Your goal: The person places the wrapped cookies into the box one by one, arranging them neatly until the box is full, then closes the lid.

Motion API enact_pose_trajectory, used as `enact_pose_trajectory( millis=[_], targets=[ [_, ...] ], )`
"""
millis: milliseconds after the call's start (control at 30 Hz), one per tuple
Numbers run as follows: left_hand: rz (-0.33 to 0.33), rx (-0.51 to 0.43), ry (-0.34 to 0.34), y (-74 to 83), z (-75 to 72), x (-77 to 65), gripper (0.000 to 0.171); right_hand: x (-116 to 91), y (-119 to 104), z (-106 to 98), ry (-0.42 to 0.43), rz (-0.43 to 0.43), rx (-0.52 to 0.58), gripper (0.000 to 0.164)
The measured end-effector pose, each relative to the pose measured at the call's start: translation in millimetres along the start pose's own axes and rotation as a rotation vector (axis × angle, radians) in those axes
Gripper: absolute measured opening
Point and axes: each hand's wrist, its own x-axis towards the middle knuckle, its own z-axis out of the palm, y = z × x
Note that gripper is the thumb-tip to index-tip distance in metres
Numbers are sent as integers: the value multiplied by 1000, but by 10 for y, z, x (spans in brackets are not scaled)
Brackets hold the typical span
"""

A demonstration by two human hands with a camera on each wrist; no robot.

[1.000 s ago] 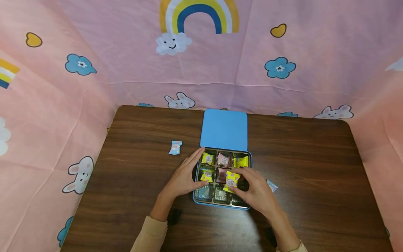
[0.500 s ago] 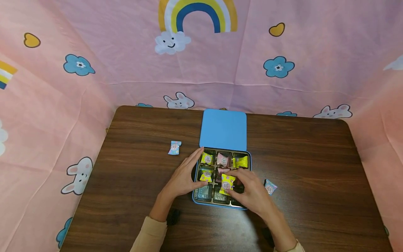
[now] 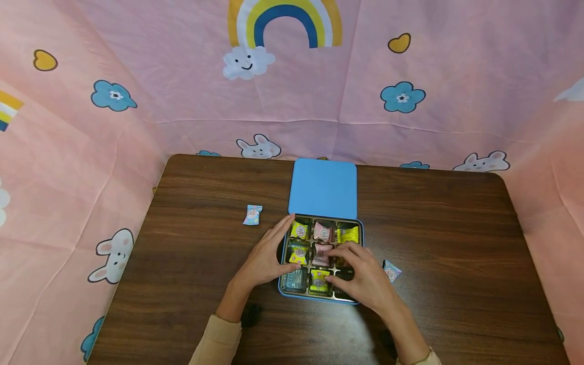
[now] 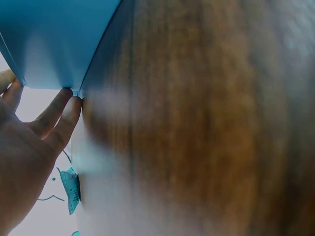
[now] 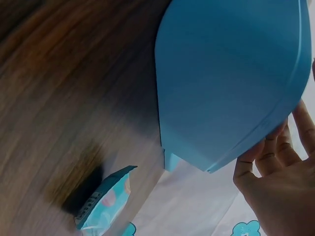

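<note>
A blue tin with a divided insert holds wrapped candies. My left hand rests along its left side, fingers straight at the far left corner and thumb over the rim. In the left wrist view, the fingertips touch the tin's wall. A yellow candy lies in the front middle compartment. Over the right part of the tin is my right hand, thumb tip beside that candy and fingertips over the pink candy in the centre; its fingers are spread apart.
The blue lid lies flat behind the tin. A light blue candy is on the table to the left, another blue candy to the right of my right hand. A patterned pink cloth hangs behind the table.
My right hand has moved slightly left and lowered the yellow candy into the front middle compartment, letting it go there. The left hand has stayed in place.
</note>
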Motion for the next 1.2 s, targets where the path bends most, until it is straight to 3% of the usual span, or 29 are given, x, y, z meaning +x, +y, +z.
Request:
enact_pose_trajectory(
  millis=[300,567,1200],
  targets=[
    [-22,-14,-7,22,-1,-2,111,-23,59,-45,8,7,-5,49],
    [-25,-28,-6,15,13,3,112,-211,234,-204,74,61,-32,47],
    [-28,-24,7,18,12,12,112,-380,490,-387,110,105,-61,45]
  ],
)
